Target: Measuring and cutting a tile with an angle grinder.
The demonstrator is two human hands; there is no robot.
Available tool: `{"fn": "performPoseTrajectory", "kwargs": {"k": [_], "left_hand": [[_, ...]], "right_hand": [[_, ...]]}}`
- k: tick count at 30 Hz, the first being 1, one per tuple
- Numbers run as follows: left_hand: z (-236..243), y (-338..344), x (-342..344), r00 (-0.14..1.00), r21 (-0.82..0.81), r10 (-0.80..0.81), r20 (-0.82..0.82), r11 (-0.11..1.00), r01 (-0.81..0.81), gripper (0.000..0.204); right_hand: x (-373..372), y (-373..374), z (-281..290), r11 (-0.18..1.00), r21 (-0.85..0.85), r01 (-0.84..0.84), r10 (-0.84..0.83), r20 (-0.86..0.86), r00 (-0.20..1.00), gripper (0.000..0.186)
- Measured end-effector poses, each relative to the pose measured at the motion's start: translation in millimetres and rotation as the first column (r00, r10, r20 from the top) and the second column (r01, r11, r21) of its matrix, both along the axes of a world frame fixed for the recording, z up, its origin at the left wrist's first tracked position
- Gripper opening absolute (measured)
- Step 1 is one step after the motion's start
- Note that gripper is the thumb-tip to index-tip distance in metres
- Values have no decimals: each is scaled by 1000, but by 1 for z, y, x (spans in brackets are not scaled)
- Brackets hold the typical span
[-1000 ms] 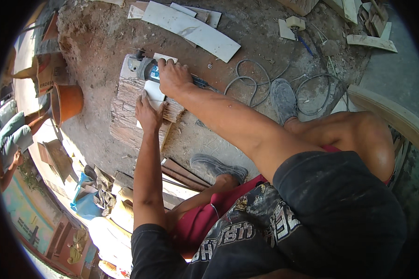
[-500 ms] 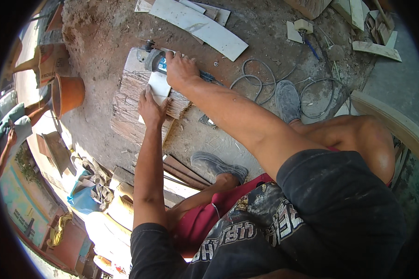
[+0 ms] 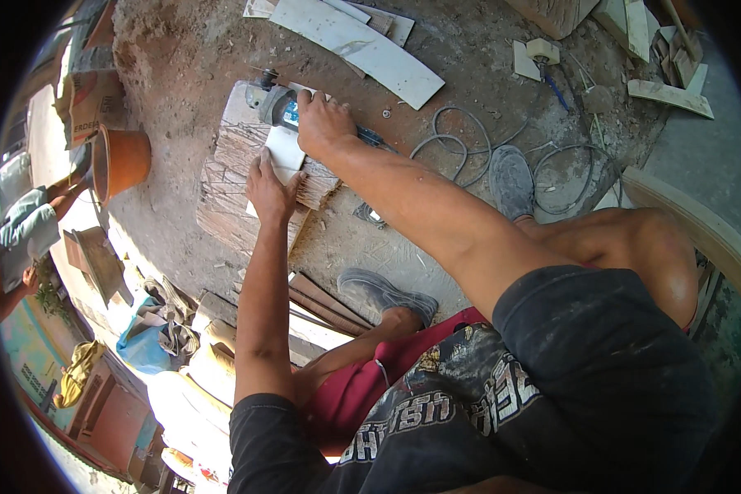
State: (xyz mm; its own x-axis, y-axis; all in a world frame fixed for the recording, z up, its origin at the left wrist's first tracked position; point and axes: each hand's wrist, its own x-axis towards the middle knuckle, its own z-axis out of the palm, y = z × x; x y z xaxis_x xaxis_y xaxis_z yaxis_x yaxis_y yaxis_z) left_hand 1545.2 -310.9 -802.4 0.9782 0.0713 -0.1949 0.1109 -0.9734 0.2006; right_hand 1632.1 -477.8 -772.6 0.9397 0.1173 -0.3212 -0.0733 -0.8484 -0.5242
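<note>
My right hand [image 3: 326, 123] is wrapped around the body of an angle grinder [image 3: 277, 105], whose head points to the far left. Under the grinder lies a white tile [image 3: 286, 155] on a scored, worn wooden block [image 3: 232, 188]. My left hand [image 3: 272, 188] grips the near left edge of the tile, fingers on its top, holding it against the block. The far part of the tile is partly hidden by the grinder and my right hand. The grinder's disc is seen edge-on and hard to make out.
A grey cord [image 3: 461, 136] loops across the ground right of the block, near my shoe [image 3: 511, 181]. Long white tile offcuts [image 3: 362, 51] lie beyond. An orange bucket [image 3: 126, 163] stands at left, with another person's hand [image 3: 30, 280] nearby. Wooden boards [image 3: 321, 303] lie close to my other shoe.
My hands, the grinder and the tile stay almost in place; the view shifts slightly. At the far left, the other person's arm and clothing have moved.
</note>
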Motion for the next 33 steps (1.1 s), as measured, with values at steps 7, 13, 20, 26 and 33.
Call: {"fn": "performPoseTrajectory", "kwargs": {"k": [7,13,20,26,33], "left_hand": [[1,0,0,1000,13,11,-12,1000,-11,90],[0,1,-1,1000,5,-15,17,1000,15,89],[0,0,-1,1000,2,0,17,1000,0,90],[1,-2,-1,1000,-12,1,24,1000,-1,90],[1,0,0,1000,-5,7,13,1000,-6,89]], "right_hand": [[2,1,3,999,-47,-24,22,-51,998,48],[0,1,1,999,-43,-18,17,-18,1000,43],[0,2,1,999,-33,-17,17,0,1000,40],[1,1,2,999,-29,-24,23,-23,999,41],[3,2,6,999,-39,-37,35,-40,999,42]]}}
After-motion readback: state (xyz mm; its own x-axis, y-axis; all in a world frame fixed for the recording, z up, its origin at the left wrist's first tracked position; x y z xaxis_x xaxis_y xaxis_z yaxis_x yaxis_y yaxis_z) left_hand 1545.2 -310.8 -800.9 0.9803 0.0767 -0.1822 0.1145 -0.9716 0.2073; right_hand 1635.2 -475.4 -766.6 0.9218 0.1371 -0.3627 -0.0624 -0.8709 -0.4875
